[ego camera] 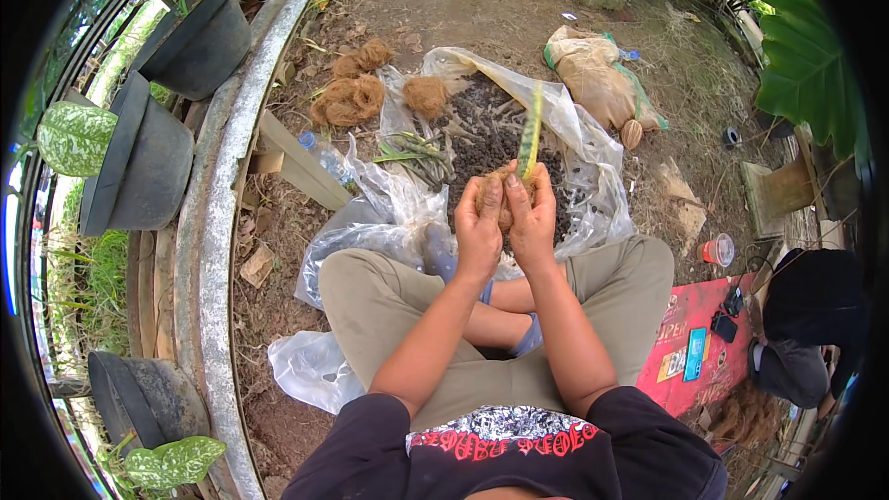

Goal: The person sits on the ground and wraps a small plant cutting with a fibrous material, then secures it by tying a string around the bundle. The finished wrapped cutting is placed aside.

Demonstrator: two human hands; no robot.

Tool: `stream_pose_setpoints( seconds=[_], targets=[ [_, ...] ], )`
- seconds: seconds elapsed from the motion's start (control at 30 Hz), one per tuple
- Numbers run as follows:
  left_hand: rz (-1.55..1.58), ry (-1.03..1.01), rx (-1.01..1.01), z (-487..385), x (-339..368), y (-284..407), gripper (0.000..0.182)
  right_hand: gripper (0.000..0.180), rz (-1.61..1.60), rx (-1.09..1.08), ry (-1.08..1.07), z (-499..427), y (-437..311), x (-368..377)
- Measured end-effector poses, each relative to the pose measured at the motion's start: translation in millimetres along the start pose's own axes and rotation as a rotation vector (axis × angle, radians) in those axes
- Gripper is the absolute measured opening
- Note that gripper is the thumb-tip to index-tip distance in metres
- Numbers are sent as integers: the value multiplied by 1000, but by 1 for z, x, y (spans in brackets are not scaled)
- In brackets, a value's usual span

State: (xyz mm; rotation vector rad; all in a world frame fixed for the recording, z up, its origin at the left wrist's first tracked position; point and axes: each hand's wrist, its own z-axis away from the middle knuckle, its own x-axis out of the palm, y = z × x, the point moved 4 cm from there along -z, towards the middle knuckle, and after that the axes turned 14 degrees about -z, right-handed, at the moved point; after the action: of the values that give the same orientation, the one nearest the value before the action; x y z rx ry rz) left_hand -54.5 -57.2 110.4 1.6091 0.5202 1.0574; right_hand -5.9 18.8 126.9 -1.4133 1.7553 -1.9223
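Note:
Both of my hands are together above dark soil (479,111) spread on a clear plastic sheet (601,146). My left hand (483,222) and my right hand (531,215) press around a wad of brown coconut fibre (501,184). A yellow-edged snake plant leaf (531,128) stands upright out of the wad, by my right thumb. The leaf's lower end is hidden in the fibre and fingers. More snake plant cuttings (420,156) lie left of the soil. Beyond them rest several loose fibre balls (351,98), and one fibre ball (425,96) sits at the sheet's edge.
A plastic bottle (323,156) lies by a wooden post (305,167) at left. Potted plants in black pots (142,153) line a ledge. A filled sack (597,76) stands far right. On a red board (684,333) lies a phone (694,354); another person (806,319) is beside it.

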Motion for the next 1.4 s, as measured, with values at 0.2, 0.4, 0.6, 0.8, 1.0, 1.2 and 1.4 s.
stream_pose_setpoints(
  seconds=[0.2,0.4,0.6,0.8,1.0,1.2,1.4],
  targets=[
    [-10,43,103,-8,-14,-2,32,29,-222,11,14,6,2,22],
    [133,-29,-31,-6,-7,23,45,40,-147,-2,-1,10,5,19],
    [148,50,-224,-7,-16,17,57,42,185,-71,-34,16,11,13],
    [386,92,-139,-2,-16,9,71,34,232,-49,-14,12,-5,18],
    [-603,11,646,12,5,25,87,30,-125,61,159,5,-6,-2],
    [-239,17,362,8,5,10,54,61,64,85,-17,3,2,-10],
    [314,72,-85,2,-4,3,35,47,672,-163,-273,3,-22,13]
  ],
)
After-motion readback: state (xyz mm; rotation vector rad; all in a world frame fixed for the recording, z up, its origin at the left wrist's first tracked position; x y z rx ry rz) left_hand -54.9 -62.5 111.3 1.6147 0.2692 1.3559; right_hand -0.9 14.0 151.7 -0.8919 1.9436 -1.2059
